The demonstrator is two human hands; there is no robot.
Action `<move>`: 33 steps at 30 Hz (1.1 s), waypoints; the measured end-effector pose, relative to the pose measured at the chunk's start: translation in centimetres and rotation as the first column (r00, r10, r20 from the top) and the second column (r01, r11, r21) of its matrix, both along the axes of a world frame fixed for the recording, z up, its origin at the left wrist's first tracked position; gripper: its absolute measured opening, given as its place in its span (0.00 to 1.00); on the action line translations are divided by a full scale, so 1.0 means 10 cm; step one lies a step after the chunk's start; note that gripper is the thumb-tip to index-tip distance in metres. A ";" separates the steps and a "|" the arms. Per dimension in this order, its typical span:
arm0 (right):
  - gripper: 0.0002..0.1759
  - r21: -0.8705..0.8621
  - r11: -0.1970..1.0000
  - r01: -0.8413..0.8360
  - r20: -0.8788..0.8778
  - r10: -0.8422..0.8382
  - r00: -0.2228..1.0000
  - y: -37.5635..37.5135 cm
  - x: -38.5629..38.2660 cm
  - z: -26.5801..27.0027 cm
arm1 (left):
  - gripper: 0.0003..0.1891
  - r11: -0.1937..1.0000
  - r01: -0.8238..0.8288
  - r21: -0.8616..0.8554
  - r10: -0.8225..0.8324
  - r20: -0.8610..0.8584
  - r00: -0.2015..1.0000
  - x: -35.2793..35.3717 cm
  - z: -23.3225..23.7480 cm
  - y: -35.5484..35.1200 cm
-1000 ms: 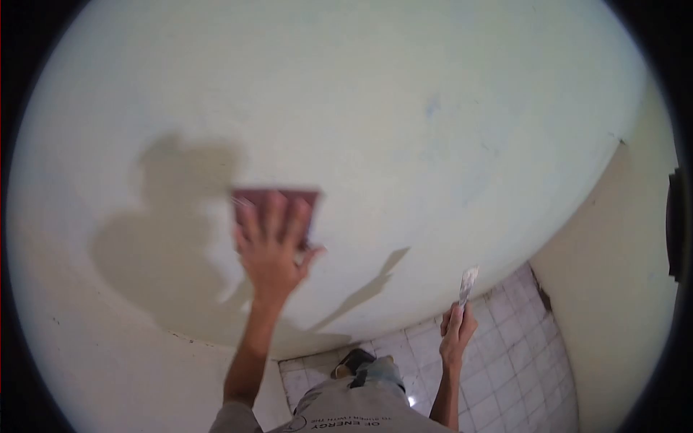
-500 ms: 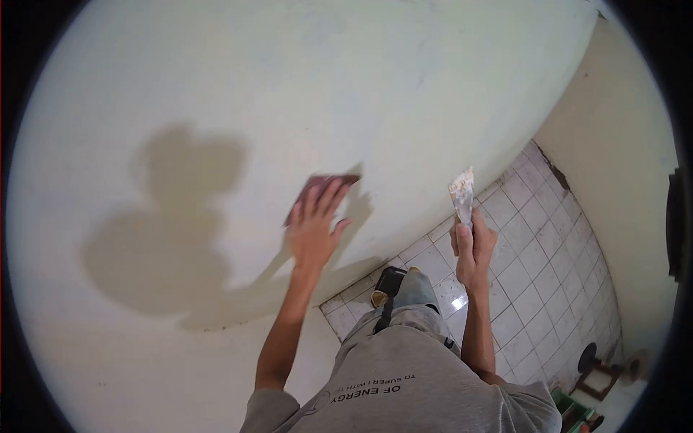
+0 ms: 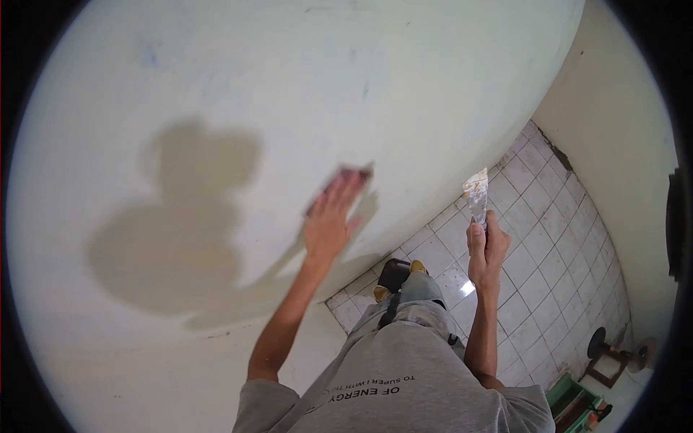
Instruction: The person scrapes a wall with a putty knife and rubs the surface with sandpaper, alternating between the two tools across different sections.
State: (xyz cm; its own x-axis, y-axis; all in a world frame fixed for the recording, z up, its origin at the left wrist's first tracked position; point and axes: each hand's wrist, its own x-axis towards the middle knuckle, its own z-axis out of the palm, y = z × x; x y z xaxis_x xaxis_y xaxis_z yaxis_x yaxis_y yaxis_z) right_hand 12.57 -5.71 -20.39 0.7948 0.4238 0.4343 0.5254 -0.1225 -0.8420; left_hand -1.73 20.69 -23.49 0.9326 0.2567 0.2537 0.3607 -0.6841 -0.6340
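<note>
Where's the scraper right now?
In the head view, the scraper is right of centre, held in the right hand and pointing toward the top of the picture. The floor tiles show behind it.

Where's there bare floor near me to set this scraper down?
Bare tile stretches between your right hand and the right-hand wall. It's crowded lower right, around the green crate and dark disc, and at the black object by your legs.

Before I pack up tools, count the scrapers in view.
1: the scraper, held in the right hand. More could be hidden in the green crate at lower right.
</note>
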 end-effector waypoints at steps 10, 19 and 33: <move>0.13 -0.146 0.988 0.054 -0.127 -0.073 0.989 -0.22 0.91 -0.37 | 0.37 0.998 -0.035 0.046 0.027 0.148 0.989 -0.81 0.73 0.39; 0.10 -0.103 0.992 -0.074 -0.034 0.071 0.997 0.45 1.09 -0.16 | 0.39 0.996 -0.030 0.085 0.032 -0.017 0.999 -0.08 -0.32 0.17; 0.22 -0.368 0.756 -0.542 -0.464 0.356 0.811 0.38 -0.09 -2.55 | 0.26 0.952 -0.219 -0.216 0.215 -0.039 0.976 -0.87 0.74 0.16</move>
